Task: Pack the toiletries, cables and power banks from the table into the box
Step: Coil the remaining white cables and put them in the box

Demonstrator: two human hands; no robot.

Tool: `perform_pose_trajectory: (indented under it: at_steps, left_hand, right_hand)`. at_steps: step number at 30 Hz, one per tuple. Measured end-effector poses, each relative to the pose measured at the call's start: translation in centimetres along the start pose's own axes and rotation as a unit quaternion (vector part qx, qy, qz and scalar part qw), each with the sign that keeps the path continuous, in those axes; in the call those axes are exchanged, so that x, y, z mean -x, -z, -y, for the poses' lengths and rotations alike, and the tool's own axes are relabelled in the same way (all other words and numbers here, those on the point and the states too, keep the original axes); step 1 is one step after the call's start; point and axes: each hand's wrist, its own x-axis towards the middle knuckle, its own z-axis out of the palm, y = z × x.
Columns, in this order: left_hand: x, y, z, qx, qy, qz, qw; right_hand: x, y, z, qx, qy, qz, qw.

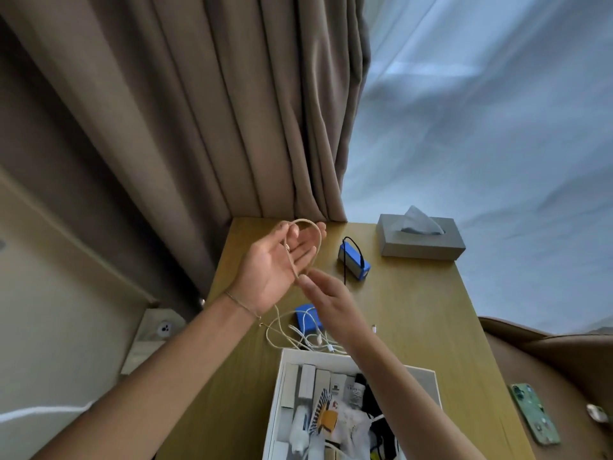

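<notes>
Fingers: the left hand (277,260) is lying palm up with fingers nearly straight, a loop of the beige cable (306,245) draped around them; the right hand (326,293) is pinching the same cable at the loop's lower end, apparently winding it into a coil. The cable's tail is hanging down to the surface (414,310).

Status: packing is looking partly done. The white box (282,366) at the near edge is already holding a row of toiletry cartons, tubes and sachets, too crowded to count.

Remaining outside the box:
- Beige cable, one, in hand.
- White cables (311,340), tangled just beyond the box; probably two, though the tangle is hard to separate.
- Blue power banks, two: one (353,262) standing with a black cord attached, one (308,318) lying among the white cables.

Also lying about: one grey tissue box (421,240) at the far edge, one green phone (534,413) beside the surface on the right.
</notes>
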Motion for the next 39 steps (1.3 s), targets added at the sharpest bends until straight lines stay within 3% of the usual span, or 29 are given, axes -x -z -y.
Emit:
perform_pose_trajectory:
  at_steps: [5,9,11,15,18,21,24,27,32,36,39]
  left_hand:
    - [1.4,-2.1,-1.3,-0.047,-0.085,-0.034,0.995]
    - [3.7,-2.4,0.2,-0.292,-0.026,-0.043,0.955]
    - [4.2,-2.7,0.2,-0.299,-0.075,-0.096,0.946]
    - [3.7,-2.1,-1.8,-0.199,-0.154,-0.171,0.953]
    - [3.9,-0.4,-2.0,-0.341,-0.155,-0.192,0.907]
    - [4.7,0.6,-0.8,-0.507,-0.128,-0.150,0.839]
    - [5.2,0.5,1.4,-0.551,-0.038,-0.038,0.833]
    - [5.3,-0.1,3.0,-0.579,0.020,0.016,0.815]
    - [5.3,0.3,2.5,-0.486,0.031,0.039,0.873]
    - [5.8,2.1,0.8,-0.305,0.010,0.005,0.952]
    - [6.2,3.2,0.3,-0.191,-0.016,-0.032,0.981]
  right_hand:
    - [0.7,-0.9,2.8,-0.120,-0.016,0.073,0.990]
    - [0.3,-0.4,3.7,-0.115,-0.041,0.117,0.985]
    - [0.2,0.0,3.5,-0.106,-0.047,0.150,0.982]
    - [0.9,2.1,1.6,-0.079,-0.057,0.181,0.979]
    - [1.7,4.5,0.5,-0.069,-0.090,0.170,0.979]
    - [1.8,6.3,1.2,-0.061,-0.093,0.155,0.982]
    - [1.3,6.2,3.0,-0.055,-0.074,0.155,0.984]
    - [0.7,5.6,4.3,-0.053,-0.061,0.155,0.985]
    - [0.1,6.9,4.4,-0.024,-0.022,0.123,0.992]
    - [0.3,9.4,3.3,-0.106,-0.018,0.063,0.992]
    - [0.5,10.1,2.1,-0.141,-0.036,0.010,0.989]
